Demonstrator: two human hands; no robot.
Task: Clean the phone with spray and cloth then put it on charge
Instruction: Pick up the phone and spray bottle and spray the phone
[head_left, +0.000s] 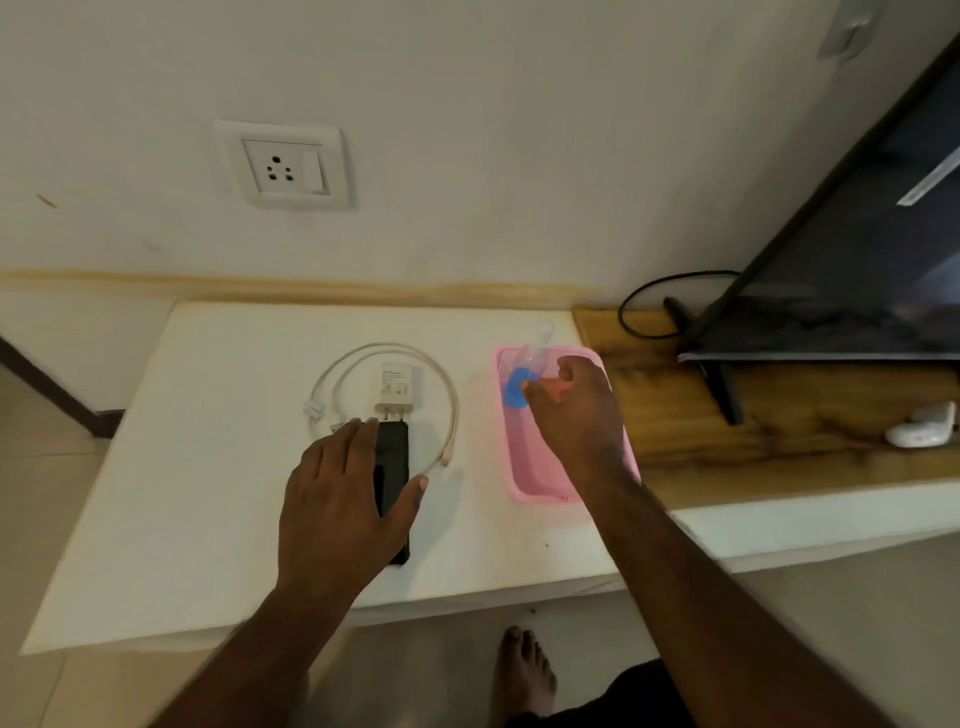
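A black phone lies flat on the white table. My left hand rests over its left side, fingers straight, thumb spread to the right. Behind the phone sits a white charger adapter with its pale cable looped around it. To the right stands a pink basket. My right hand is inside the basket, fingers curled at a clear spray bottle with a blue collar. An orange cloth shows under the fingers. Whether the hand grips the bottle or the cloth is unclear.
A white wall socket is on the wall above the table. A wooden shelf to the right carries a television on black legs, its black cord and a small white device. My bare foot stands below the table's front edge.
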